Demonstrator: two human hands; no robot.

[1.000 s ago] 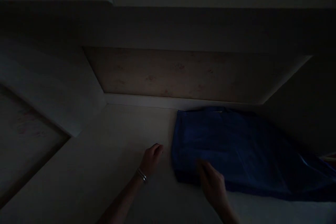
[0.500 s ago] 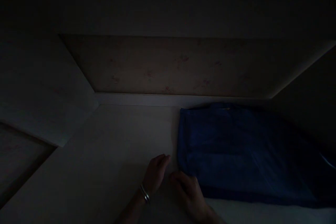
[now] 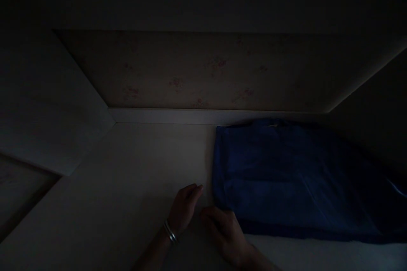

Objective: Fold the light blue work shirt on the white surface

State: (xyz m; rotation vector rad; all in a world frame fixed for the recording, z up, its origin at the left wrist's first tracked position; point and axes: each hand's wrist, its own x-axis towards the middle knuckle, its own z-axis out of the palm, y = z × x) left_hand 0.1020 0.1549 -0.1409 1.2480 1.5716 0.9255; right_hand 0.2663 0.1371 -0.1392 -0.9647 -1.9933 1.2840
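Note:
In dim light, a blue cloth (image 3: 280,178), which looks like a folded garment, lies flat at the right on a pale surface (image 3: 149,156). My left hand (image 3: 184,205), a silvery bracelet at its wrist, is left of the cloth's near left corner and apart from it. Its fingers are drawn together. My right hand (image 3: 224,230) is at that corner, overlapping the cloth's edge in view, with its fingers curled in. Whether it touches the cloth is unclear. Darkness and the angle hide what either hand may hold.
Behind the surface runs a pale ledge (image 3: 165,115) below a wall panel with a faint flower pattern (image 3: 197,72). A pale panel (image 3: 47,123) stands at the left, and a dark side panel (image 3: 378,114) closes in the right.
The view has shifted a little, so the ledge, cloth and hands sit slightly higher and farther left. Both hands keep much the same pose, and the cloth has not visibly changed.

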